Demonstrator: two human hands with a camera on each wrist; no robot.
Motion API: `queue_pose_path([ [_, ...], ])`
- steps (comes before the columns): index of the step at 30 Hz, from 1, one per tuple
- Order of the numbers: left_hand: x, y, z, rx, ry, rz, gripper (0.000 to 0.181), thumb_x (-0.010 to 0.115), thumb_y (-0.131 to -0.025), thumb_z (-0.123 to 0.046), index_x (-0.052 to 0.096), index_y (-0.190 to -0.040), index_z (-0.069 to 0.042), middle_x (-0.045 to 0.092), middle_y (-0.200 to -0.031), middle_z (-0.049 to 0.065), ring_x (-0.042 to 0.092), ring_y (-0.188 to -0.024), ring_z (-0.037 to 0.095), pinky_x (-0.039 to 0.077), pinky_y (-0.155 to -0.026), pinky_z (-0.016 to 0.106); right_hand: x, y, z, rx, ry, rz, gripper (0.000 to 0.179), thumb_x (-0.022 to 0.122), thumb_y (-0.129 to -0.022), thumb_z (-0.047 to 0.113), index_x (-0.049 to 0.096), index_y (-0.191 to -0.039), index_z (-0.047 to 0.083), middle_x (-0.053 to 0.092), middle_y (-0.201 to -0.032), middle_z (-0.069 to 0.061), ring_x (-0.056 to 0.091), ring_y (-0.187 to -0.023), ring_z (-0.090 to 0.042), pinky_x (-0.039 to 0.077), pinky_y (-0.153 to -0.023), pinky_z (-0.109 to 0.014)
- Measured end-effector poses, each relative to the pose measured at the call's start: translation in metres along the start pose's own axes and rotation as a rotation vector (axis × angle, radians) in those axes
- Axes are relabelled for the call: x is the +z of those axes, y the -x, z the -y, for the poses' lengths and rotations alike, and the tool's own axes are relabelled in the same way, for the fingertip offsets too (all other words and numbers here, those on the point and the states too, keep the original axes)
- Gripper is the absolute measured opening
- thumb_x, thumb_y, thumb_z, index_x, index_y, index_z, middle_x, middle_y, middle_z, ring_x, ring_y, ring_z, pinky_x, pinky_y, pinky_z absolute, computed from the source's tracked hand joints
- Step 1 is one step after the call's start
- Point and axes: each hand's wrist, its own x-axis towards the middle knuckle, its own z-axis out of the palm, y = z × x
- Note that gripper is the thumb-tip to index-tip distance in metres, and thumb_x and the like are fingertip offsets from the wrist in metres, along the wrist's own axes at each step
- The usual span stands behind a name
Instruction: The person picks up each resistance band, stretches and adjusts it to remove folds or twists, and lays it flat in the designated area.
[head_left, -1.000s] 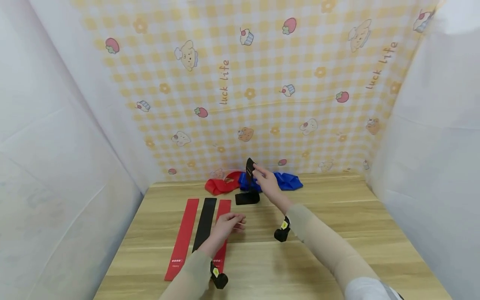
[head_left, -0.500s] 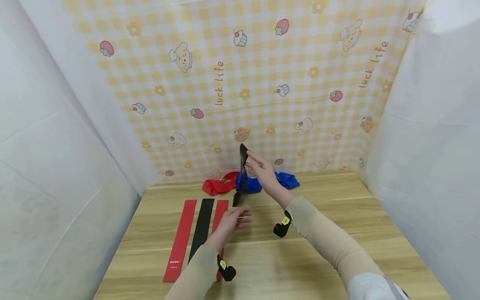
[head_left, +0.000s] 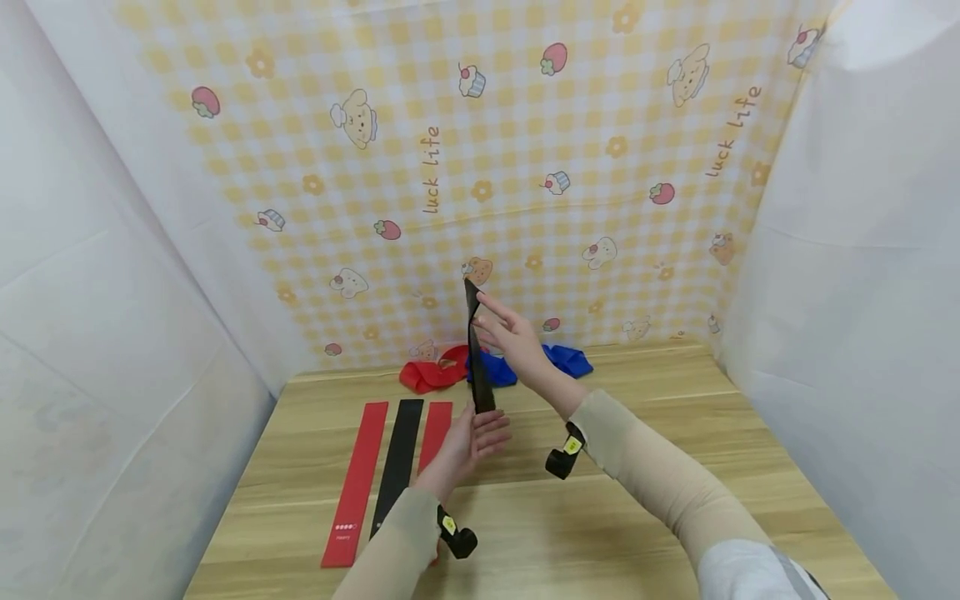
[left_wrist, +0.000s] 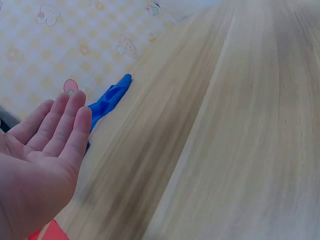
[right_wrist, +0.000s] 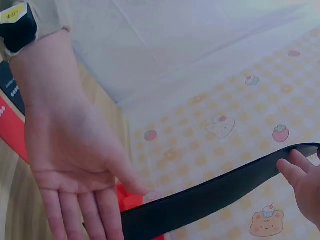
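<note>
Left red band (head_left: 357, 483): lies flat on the desk (head_left: 750, 450), between 7 and 8 o'clock from the held black band (head_left: 478, 367); all bearings are read in the head view, 12 o'clock pointing away from the person. White dots and lettering show near its closer end.

Flat black band (head_left: 397, 458): just beside it, also between 7 and 8 o'clock; near end hidden by the left forearm.

Crumpled red band (head_left: 423, 377): at 8 o'clock, bunched by the desk's far edge, close to the patterned cloth (head_left: 585, 217).

Right-hand red band (head_left: 433, 429): at 7 o'clock, flat, partly covered by the left hand and forearm.

Left wrist camera (head_left: 461, 540): strapped on, between 6 and 7 o'clock.

Left hand (head_left: 471, 440): at 6 o'clock — palm up, fingers extended, set against the lower end of the held black band without curling round it.

Held black band: steeply inclined above the desk, spanning the two hands, bent over at its upper end.

Right hand (head_left: 517, 337): at 3 o'clock, fingertips pinching the held black band near its top — which fingers bear on it cannot be told.

Right wrist camera (head_left: 558, 460): strapped on, between 4 and 5 o'clock.

Blue bundle (head_left: 567, 360): crumpled, near the far edge, visible either side of the right hand; whether one piece or two cannot be told.
</note>
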Motion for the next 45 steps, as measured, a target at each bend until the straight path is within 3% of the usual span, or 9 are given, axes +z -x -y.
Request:
queue_pose_path([
  [4, 0.002, 0.000, 0.002, -0.007, 0.074, 0.007, 0.080, 0.018, -0.101, -0.059, 0.033, -0.146, 0.006, 0.043, -0.144, 0.024, 0.048, -0.127, 0.035, 0.035, -0.107, 0.047, 0.000, 0.006, 0.005, 0.011, -0.018, 0.002, 0.051, 0.051, -0.102, 0.026, 0.038, -0.150, 0.015, 0.037, -0.151, -0.012, 0.053, -0.121, -0.039, 0.045, -0.099, -0.044],
  [11, 0.002, -0.005, 0.000, 0.013, 0.288, -0.027, 0.080, 0.025, -0.099, -0.063, 0.020, -0.153, -0.004, 0.035, -0.151, 0.021, 0.039, -0.135, 0.036, 0.035, -0.108, 0.044, 0.002, 0.020, 0.012, -0.003, -0.080, -0.021, 0.052, 0.051, -0.101, 0.028, 0.037, -0.150, 0.014, 0.043, -0.144, -0.020, 0.053, -0.117, -0.046, 0.038, -0.104, -0.053],
  [22, -0.018, -0.007, -0.010, 0.234, 0.459, -0.096, 0.075, 0.025, -0.102, -0.055, 0.011, -0.153, -0.002, 0.024, -0.156, 0.018, 0.030, -0.139, 0.038, 0.028, -0.112, 0.045, -0.009, 0.049, 0.003, 0.016, -0.242, -0.154, 0.047, 0.049, -0.102, 0.016, 0.039, -0.147, 0.005, 0.029, -0.154, -0.009, 0.047, -0.127, -0.037, 0.041, -0.101, -0.050],
  [25, -0.029, -0.002, -0.018, 0.255, 0.471, -0.134, 0.074, 0.028, -0.102, -0.053, 0.007, -0.154, -0.004, 0.020, -0.158, 0.015, 0.035, -0.137, 0.034, 0.030, -0.111, 0.043, -0.013, 0.061, -0.005, 0.043, -0.286, -0.215, 0.046, 0.048, -0.102, 0.018, 0.041, -0.145, 0.003, 0.031, -0.154, -0.010, 0.047, -0.128, -0.037, 0.044, -0.099, -0.046],
  [29, -0.040, 0.002, -0.027, 0.271, 0.462, -0.211, 0.067, 0.034, -0.103, -0.048, 0.015, -0.155, -0.009, 0.033, -0.153, 0.012, 0.053, -0.123, 0.026, 0.034, -0.109, 0.042, -0.020, 0.075, -0.020, 0.076, -0.366, -0.320, 0.047, 0.046, -0.104, 0.021, 0.038, -0.144, -0.002, 0.033, -0.152, -0.013, 0.046, -0.128, -0.039, 0.041, -0.101, -0.050],
  [33, -0.045, 0.006, -0.028, 0.273, 0.447, -0.279, 0.059, 0.042, -0.103, -0.038, 0.025, -0.152, -0.009, 0.058, -0.131, 0.010, 0.062, -0.107, 0.021, 0.035, -0.108, 0.043, -0.028, 0.090, -0.040, 0.146, -0.488, -0.421, 0.050, 0.041, -0.105, 0.023, 0.033, -0.145, -0.006, 0.031, -0.152, -0.019, 0.042, -0.131, -0.039, 0.035, -0.105, -0.053],
  [37, -0.048, 0.009, -0.023, 0.270, 0.413, -0.299, 0.061, 0.045, -0.104, -0.033, 0.021, -0.152, -0.005, 0.066, -0.112, 0.006, 0.064, -0.103, 0.019, 0.037, -0.106, 0.044, -0.034, 0.109, -0.066, 0.244, -0.661, -0.547, 0.038, 0.043, -0.105, 0.020, 0.042, -0.136, -0.002, 0.033, -0.150, -0.020, 0.039, -0.135, -0.033, 0.029, -0.110, -0.050],
  [40, -0.048, 0.010, -0.016, 0.264, 0.379, -0.298, 0.059, 0.045, -0.104, -0.031, 0.023, -0.149, -0.001, 0.068, -0.106, 0.006, 0.067, -0.097, 0.017, 0.041, -0.103, 0.043, -0.038, 0.122, -0.084, 0.328, -0.800, -0.662, 0.021, 0.047, -0.103, 0.018, 0.051, -0.119, 0.004, 0.051, -0.135, -0.014, 0.046, -0.129, -0.024, 0.024, -0.114, -0.044],
  [45, -0.044, 0.011, -0.004, 0.243, 0.342, -0.278, 0.052, 0.045, -0.104, -0.029, 0.030, -0.142, 0.002, 0.070, -0.099, 0.007, 0.069, -0.089, 0.015, 0.051, -0.091, 0.037, -0.042, 0.138, -0.108, 0.428, -0.893, -0.858, 0.011, 0.057, -0.098, 0.010, 0.056, -0.108, 0.007, 0.067, -0.092, 0.000, 0.062, -0.096, -0.011, 0.038, -0.104, -0.030],
])
